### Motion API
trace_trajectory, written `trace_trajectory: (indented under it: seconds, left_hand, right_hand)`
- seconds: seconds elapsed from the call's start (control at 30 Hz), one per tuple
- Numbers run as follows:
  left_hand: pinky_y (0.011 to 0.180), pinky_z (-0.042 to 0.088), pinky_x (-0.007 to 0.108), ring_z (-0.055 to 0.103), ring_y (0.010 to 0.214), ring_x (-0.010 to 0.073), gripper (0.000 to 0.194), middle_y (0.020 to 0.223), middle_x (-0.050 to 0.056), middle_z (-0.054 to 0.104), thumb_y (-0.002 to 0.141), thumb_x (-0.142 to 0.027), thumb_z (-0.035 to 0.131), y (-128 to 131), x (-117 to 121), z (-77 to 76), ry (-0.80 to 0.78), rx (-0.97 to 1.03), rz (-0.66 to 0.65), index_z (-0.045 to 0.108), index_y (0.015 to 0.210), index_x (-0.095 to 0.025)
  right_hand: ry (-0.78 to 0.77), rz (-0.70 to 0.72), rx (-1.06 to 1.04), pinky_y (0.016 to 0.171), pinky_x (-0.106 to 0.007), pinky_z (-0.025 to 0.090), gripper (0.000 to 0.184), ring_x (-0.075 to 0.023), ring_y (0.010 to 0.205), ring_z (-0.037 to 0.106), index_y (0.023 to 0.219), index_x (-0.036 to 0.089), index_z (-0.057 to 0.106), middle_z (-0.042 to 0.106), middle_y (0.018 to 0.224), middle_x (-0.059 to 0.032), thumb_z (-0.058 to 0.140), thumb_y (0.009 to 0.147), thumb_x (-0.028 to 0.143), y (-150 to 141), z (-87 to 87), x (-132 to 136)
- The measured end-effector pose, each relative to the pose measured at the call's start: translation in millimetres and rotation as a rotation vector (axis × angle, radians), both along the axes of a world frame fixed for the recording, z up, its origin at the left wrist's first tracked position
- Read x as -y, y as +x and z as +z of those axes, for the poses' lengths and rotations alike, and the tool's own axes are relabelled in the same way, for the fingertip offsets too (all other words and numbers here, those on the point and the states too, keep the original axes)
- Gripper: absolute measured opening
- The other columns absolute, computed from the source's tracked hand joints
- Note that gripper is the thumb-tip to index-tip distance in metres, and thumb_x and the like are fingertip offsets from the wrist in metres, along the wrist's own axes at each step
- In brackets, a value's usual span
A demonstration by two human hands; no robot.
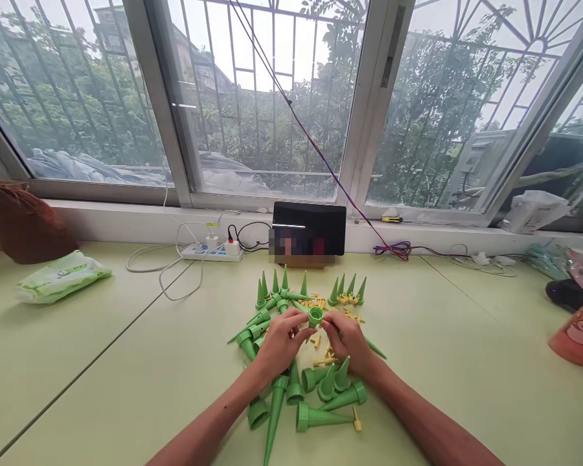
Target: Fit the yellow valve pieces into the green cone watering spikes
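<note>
Between my two hands a green plastic spike is held with its round, hollow, threaded end facing up toward me. My left hand pinches it from the left side. The fingers of my right hand are closed at its right side; whether they also hold a small part is hidden. Around my hands lie several green cone-shaped spikes with wide caps. Small yellow plastic pieces are scattered between and behind my hands, and one yellow piece rests by a spike's tip.
Green cones stand upright farther back. A dark-screened tablet leans by the window sill. At left are a power strip with cables and a wipes pack. A red cup stands at the right edge.
</note>
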State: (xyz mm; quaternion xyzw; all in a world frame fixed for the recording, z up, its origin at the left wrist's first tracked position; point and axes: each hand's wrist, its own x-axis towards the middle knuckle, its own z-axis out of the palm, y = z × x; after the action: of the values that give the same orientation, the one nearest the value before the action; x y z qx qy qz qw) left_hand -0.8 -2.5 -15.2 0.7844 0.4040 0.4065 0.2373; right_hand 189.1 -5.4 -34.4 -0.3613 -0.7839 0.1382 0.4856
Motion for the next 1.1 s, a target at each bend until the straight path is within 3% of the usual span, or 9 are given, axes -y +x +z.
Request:
trace_trajectory:
  seconds: [0.13,0.27,0.37,0.43,0.53,0.7,0.93,1.1]
  left_hand:
    - [0.058,0.045,0.024,0.055,0.062,0.0115,0.017,0.093,0.003,0.065,0.091,-0.031,0.057,1.9,2.7,0.8,0.0,-0.003,0.026,0.066,0.101,-0.02]
    - [0.054,0.044,0.023,0.054,0.058,0.0103,0.036,0.097,0.003,0.066,0.087,-0.034,0.062,3.8,4.1,3.1,-0.078,0.088,0.101,0.057,0.12,-0.02]
    - [0.05,0.039,0.022,0.051,0.055,0.0103,0.028,0.081,0.002,0.063,0.091,-0.043,0.056,5.0,2.5,4.4,-0.142,0.175,0.126,0.062,0.094,-0.017]
    - [0.047,0.036,0.023,0.048,0.05,0.0105,0.043,0.066,0.001,0.059,0.094,-0.05,0.046,5.3,0.8,4.9,-0.211,0.224,0.088,0.062,0.073,-0.016]
    - [0.045,0.032,0.024,0.043,0.043,0.0101,0.056,0.049,-0.001,0.049,0.095,-0.056,0.039,4.9,-0.3,6.3,-0.325,0.289,0.021,0.058,0.06,-0.016]
    - [0.045,0.03,0.022,0.04,0.045,0.0091,0.043,0.047,-0.005,0.043,0.087,-0.051,0.058,2.8,1.9,10.6,-0.322,0.284,0.027,0.055,0.062,-0.016]
    - [0.047,0.037,0.021,0.046,0.051,0.009,0.033,0.066,0.0,0.059,0.087,-0.047,0.061,2.4,0.5,9.5,-0.357,0.323,-0.016,0.068,0.086,-0.015]
    - [0.046,0.038,0.021,0.048,0.051,0.0098,0.033,0.068,0.001,0.061,0.084,-0.048,0.064,3.3,2.5,11.7,-0.334,0.285,0.008,0.066,0.088,-0.015]
  right_hand:
    - [0.015,-0.03,-0.028,0.062,-0.025,0.043,0.019,-0.0146,0.066,0.054,0.086,0.019,0.059,0.059,0.075,-0.0016,0.046,0.099,0.023,-1.2,0.1,-0.6]
    - [0.085,-0.103,-0.051,0.062,-0.026,0.045,0.016,-0.0155,0.067,0.057,0.087,0.019,0.06,0.062,0.076,-0.0025,0.048,0.098,0.023,-0.3,-0.9,-1.1]
    - [0.16,-0.151,-0.057,0.063,-0.026,0.047,0.015,-0.0164,0.068,0.059,0.088,0.02,0.06,0.064,0.076,-0.0034,0.05,0.098,0.022,1.1,-1.6,-1.8]
    - [0.191,-0.14,-0.044,0.063,-0.027,0.048,0.013,-0.0168,0.07,0.06,0.09,0.02,0.061,0.065,0.078,-0.0041,0.05,0.098,0.021,1.4,-1.6,-2.4]
    - [0.223,-0.073,0.002,0.064,-0.027,0.05,0.012,-0.017,0.072,0.062,0.094,0.02,0.062,0.066,0.081,-0.0053,0.051,0.098,0.02,0.6,-1.3,-3.3]
    - [0.243,-0.025,0.043,0.062,-0.027,0.052,0.012,-0.0172,0.072,0.063,0.1,0.02,0.064,0.066,0.082,-0.0057,0.052,0.098,0.021,-0.6,-3.3,-5.3]
    - [0.202,-0.042,0.062,0.063,-0.028,0.053,0.014,-0.0179,0.072,0.065,0.106,0.02,0.064,0.069,0.087,-0.0069,0.053,0.098,0.021,1.4,-9.6,-8.7]
    - [0.202,-0.048,0.058,0.069,-0.029,0.055,0.015,-0.0195,0.08,0.068,0.107,0.02,0.064,0.07,0.091,-0.0078,0.052,0.098,0.021,2.2,-12.7,-11.2]
